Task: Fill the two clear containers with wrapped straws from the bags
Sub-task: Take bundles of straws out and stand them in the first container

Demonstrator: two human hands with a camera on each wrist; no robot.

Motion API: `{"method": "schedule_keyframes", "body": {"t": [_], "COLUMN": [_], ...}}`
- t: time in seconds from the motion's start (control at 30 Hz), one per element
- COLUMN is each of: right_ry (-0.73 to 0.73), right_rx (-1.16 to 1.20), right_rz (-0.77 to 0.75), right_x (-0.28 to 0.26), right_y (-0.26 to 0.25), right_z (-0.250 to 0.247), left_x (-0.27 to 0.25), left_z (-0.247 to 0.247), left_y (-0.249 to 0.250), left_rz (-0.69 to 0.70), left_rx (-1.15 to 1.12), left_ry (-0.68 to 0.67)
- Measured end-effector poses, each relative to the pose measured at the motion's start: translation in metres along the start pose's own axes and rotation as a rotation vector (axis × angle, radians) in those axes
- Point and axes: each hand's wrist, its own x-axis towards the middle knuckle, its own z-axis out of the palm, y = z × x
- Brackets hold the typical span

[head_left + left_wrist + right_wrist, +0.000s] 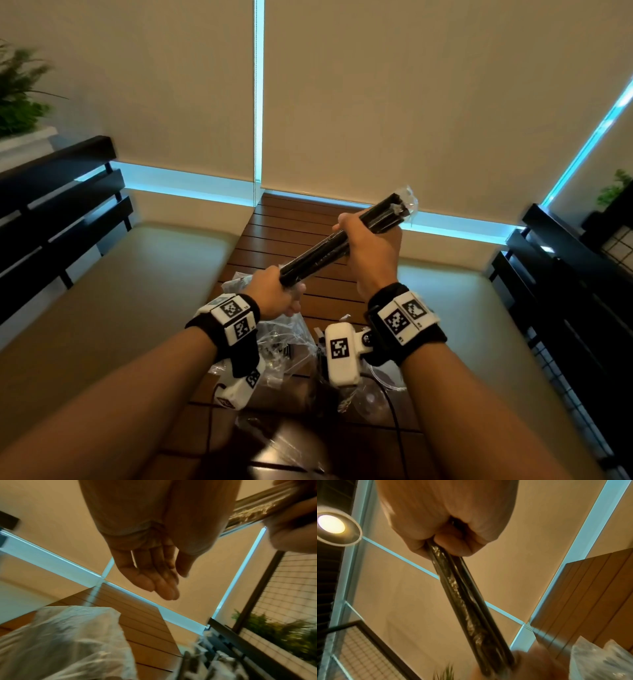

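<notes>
Straws: a bundle of black wrapped straws (329, 245) is held up in the air above the wooden table (291, 222), slanting from lower left to upper right, its clear wrapper ends sticking out past the right hand.
Right hand: the right hand (371, 246) is closed round the upper part of the bundle; the right wrist view shows the fingers (453, 543) curled tight on the straws (464, 601).
Left hand: the left hand (274, 294) meets the lower end of the bundle in the head view. In the left wrist view its fingers (154, 580) lie fairly straight and loose, so I cannot tell whether it grips the straws or only touches them.
Bags: crumpled clear plastic bags (284, 346) lie on the table under the wrists; one bag (68, 642) shows large and blurred in the left wrist view.
Containers: a clear container (373, 397) seems to lie below the right wrist, mostly hidden.
Surroundings: cushioned benches (120, 291) run along both sides of the table.
</notes>
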Motion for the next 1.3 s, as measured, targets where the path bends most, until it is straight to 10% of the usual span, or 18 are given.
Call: {"method": "schedule_keyframes", "body": {"t": [0.1,0.4,0.83,1.13,1.3], "right_ry": [0.033,0.143,-0.210,-0.077,-0.358], "right_rx": [-0.006,-0.365,-0.736,-0.912,-1.054], "right_rz": [0.027,0.052,0.095,-0.352,-0.455], "right_x": [0.000,0.013,-0.031,-0.016,-0.015], "right_y": [0.001,0.017,0.142,0.104,0.121], "right_z": [-0.005,-0.062,-0.066,-0.065,-0.050], "left_x": [0.001,-0.010,-0.005,-0.010,-0.011], "left_z": [0.006,0.057,0.078,0.082,0.082], "left_y": [0.009,-0.016,-0.029,-0.033,-0.031], "left_rz": [0.024,0.062,0.082,0.074,0.080], "left_rx": [-0.099,0.523,0.534,0.475,0.490], "left_ry": [-0.002,-0.332,-0.233,-0.163,-0.146]}}
